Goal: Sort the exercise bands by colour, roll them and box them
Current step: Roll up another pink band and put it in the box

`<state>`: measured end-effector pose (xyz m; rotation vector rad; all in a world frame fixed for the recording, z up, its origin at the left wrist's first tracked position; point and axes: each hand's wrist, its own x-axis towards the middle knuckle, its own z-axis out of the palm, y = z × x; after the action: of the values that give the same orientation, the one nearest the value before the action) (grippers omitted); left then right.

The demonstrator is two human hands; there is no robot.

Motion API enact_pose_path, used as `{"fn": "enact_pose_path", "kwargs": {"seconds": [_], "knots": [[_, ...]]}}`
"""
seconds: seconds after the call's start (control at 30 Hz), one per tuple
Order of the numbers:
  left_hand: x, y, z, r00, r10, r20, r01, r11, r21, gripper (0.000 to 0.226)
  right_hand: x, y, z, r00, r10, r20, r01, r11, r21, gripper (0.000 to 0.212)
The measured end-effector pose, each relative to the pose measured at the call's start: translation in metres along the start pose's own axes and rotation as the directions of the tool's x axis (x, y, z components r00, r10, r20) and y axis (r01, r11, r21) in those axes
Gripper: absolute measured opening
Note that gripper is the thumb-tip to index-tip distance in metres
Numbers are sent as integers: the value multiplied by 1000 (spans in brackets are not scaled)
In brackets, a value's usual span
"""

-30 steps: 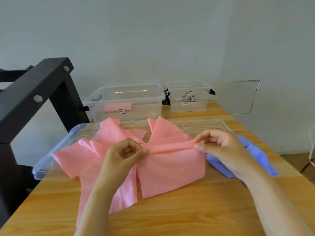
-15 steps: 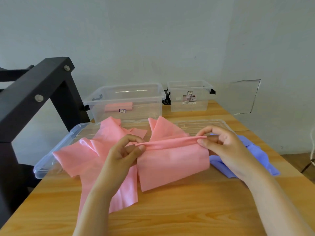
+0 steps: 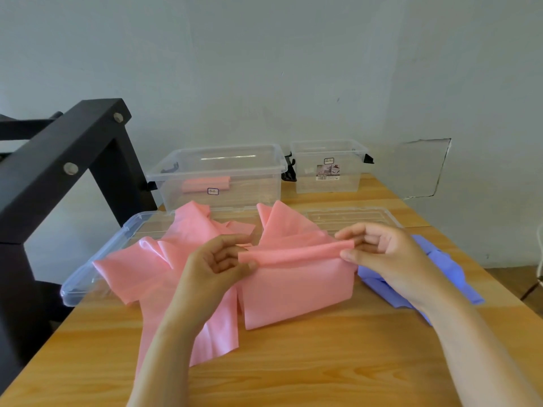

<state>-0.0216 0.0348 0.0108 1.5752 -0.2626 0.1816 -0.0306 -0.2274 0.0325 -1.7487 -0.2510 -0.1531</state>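
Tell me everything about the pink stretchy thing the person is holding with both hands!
The pink band is a thin, smooth, rubbery-looking sheet. Its top edge is rolled into a narrow tube running left to right; the rest is unrolled and spreads down onto the wooden table. The left hand pinches the tube's left end and the right hand pinches its right end. Crumpled pink bands lie right beside it on the left.

No text legible. Large clear box (image 3: 252,183): small blue-edged sticker (image 3: 213,191), print too small. Small clear box (image 3: 348,179): barcode label (image 3: 328,172) and a top sticker (image 3: 329,160), lettering blurred.
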Motion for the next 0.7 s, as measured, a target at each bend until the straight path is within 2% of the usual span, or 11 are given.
{"fn": "enact_pose_path", "kwargs": {"seconds": [0.13, 0.23, 0.33, 0.43, 0.47, 0.53, 0.6, 0.67, 0.7], "knots": [[1, -1, 0, 999, 17, 37, -18, 999, 33, 14, 1, 4, 2, 999, -32, -19, 31, 999, -44, 19], [0, -3, 2, 995, -25, 96, 26, 1000, -7, 2, 1, 3, 3, 1000, -20, -19, 20, 1000, 12, 11], [0, -2, 0, 994, -53, 95, 60, 996, -72, 5, 0, 1, 3, 1000, -3, -10, 5, 989, 148, 12], [0, -1, -6, 992, -55, 109, 72, 985, -158, 14, 0, 4, 1, 1000, -6, 28, -2, 967, 254, 30], [0, -1, -8, 992, -54, 116, 76, 979, -190, 18, 0, 4, 0, 999, -9, 46, -3, 968, 249, 32], [-1, -1, -9, 990, -55, 127, 82, 972, -220, 21, -1, 2, -2, 998, -7, 70, -7, 978, 207, 22], [-1, -1, -7, 995, -38, 94, 51, 988, -147, 13, -1, 1, -3, 999, -5, 54, -3, 990, 143, 10], [0, -2, -2, 999, -14, 32, 16, 998, -56, 10, 0, 2, -1, 1000, -11, 7, 10, 997, 79, 12], [0, -3, -1, 1000, -10, 15, 10, 1000, -29, 15, 0, 3, 1, 1000, -15, -5, 16, 998, 57, 16]]}}
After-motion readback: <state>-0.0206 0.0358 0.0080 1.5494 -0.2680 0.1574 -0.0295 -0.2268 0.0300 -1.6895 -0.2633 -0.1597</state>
